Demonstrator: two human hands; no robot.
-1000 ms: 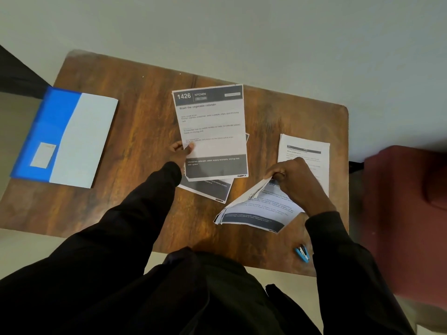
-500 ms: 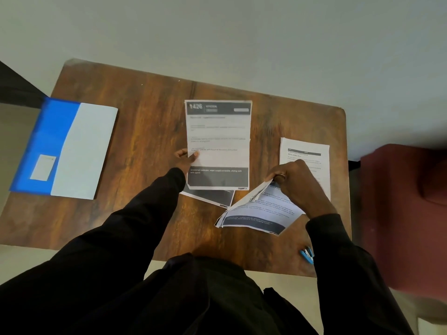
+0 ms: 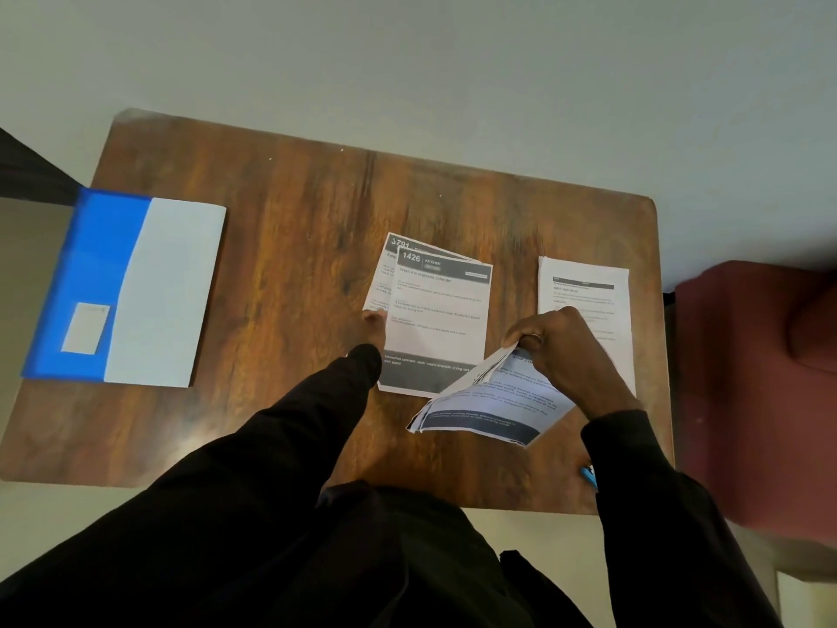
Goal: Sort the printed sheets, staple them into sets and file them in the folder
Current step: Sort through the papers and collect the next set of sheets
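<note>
The step in hand is, as I judge it, the sorting of the printed sheets into piles on the wooden table [image 3: 281, 247]. I take the sheet headed 1426 [image 3: 441, 310] as the landmark. It lies flat near the middle of the table, on top of another sheet headed 3791 [image 3: 398, 243], of which only the far-left corner shows.

The left hand [image 3: 373, 326] is at the left edge of the 1426 sheet, with fingertips on the paper; whether it pinches the edge or only presses it I cannot tell, because the sleeve hides most of the hand. The right hand [image 3: 559, 351] is just right of the 1426 sheet and pinches the top of a bent stack of sheets [image 3: 489, 410] between thumb and fingers, so that the pages fan open toward the person.

Right of the landmark, and apart from it, lies a second pile [image 3: 584, 301]. Far to the left lies the blue and white folder [image 3: 122, 287], closed. Near the table edge, on the person's side and to the right, something small and blue [image 3: 588, 475] shows, probably the stapler.

To do this step well, square the 1426 sheet with the one below before letting go, and read each heading before placing it. The held stack should not be bent harder, or creases may stay.
</note>
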